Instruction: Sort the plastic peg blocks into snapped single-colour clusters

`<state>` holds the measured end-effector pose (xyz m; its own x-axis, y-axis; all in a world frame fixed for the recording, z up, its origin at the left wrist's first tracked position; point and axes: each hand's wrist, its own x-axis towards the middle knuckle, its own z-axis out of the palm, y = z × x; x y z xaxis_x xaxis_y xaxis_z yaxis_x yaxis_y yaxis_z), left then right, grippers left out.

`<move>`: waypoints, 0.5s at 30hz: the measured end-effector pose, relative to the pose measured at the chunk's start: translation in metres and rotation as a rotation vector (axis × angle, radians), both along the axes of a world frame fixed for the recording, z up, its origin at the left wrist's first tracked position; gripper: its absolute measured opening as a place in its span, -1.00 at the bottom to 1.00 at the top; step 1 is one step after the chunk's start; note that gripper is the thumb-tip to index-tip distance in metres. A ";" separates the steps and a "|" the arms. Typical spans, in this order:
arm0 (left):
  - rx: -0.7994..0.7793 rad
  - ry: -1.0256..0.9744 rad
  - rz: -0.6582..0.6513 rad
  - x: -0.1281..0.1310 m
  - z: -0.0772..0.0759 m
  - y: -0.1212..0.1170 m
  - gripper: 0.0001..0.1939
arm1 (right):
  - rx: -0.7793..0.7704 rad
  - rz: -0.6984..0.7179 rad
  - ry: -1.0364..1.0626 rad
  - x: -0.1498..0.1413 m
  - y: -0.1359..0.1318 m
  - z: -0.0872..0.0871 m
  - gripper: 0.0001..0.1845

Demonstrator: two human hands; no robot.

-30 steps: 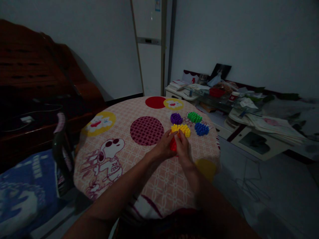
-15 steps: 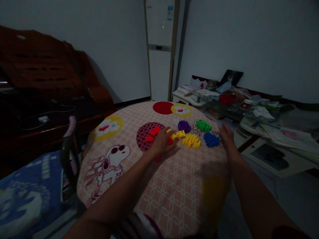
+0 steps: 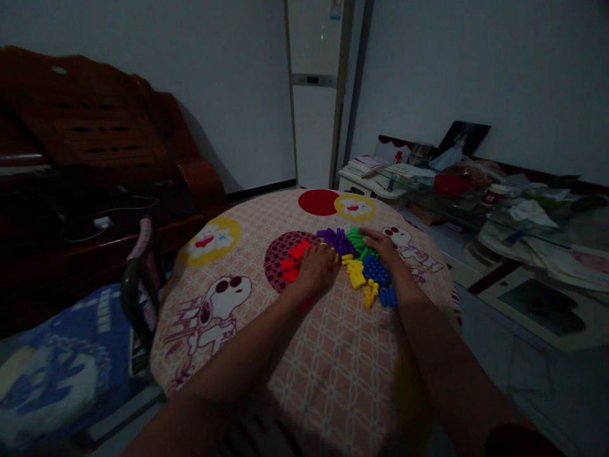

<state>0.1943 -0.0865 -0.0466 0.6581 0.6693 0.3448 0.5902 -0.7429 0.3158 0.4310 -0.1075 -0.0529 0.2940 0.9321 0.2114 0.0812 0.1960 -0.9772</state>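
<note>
Small plastic pieces in several colours lie bunched between my two hands. My left hand (image 3: 318, 266) rests palm down, fingers loosely bent, against red pieces (image 3: 295, 257) on one side and yellow pieces (image 3: 356, 273) on the other. Its fingertips partly cover some of them. My right hand (image 3: 384, 249), fingers stretched out, lies along the outer side of green pieces (image 3: 356, 240) and blue pieces (image 3: 377, 271). Purple pieces (image 3: 334, 241) sit at the back between the hands. A few yellow and blue ones have strayed toward the near side.
A patterned cloth covers the round table (image 3: 323, 362). To the left stand a chair with a blue cover (image 3: 71, 368) and a wooden bench (image 3: 109, 139). At right, a low cabinet (image 3: 528, 311) carries papers, bags and a cup (image 3: 493, 195). A tall white unit (image 3: 314, 127) fills the corner.
My right hand has moved left from the table's right edge, and the purple, green, blue and yellow piles are pushed together. My left hand's fingers have drawn closer together.
</note>
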 end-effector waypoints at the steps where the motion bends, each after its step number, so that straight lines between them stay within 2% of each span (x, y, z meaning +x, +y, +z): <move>1: -0.030 0.013 0.033 -0.017 0.000 0.009 -0.77 | 0.009 0.054 0.002 -0.013 0.003 0.002 -0.39; 5: -0.097 -0.047 0.154 -0.068 -0.003 0.042 -0.78 | 0.023 0.240 -0.096 -0.068 0.022 0.009 -0.46; 7: -0.134 -0.122 0.242 -0.083 -0.007 0.052 -0.77 | 0.052 0.305 -0.175 -0.096 0.032 0.012 -0.52; 10: -0.191 -0.224 0.363 -0.094 -0.012 0.059 -0.66 | 0.105 0.432 -0.228 -0.131 0.043 0.018 -0.55; 13: -0.161 -0.321 0.350 -0.098 -0.011 0.057 -0.57 | 0.154 0.506 -0.172 -0.137 0.048 0.026 -0.51; 15: -0.094 -0.396 0.285 -0.095 -0.005 0.047 -0.58 | 0.177 0.376 -0.139 -0.117 0.050 0.029 -0.48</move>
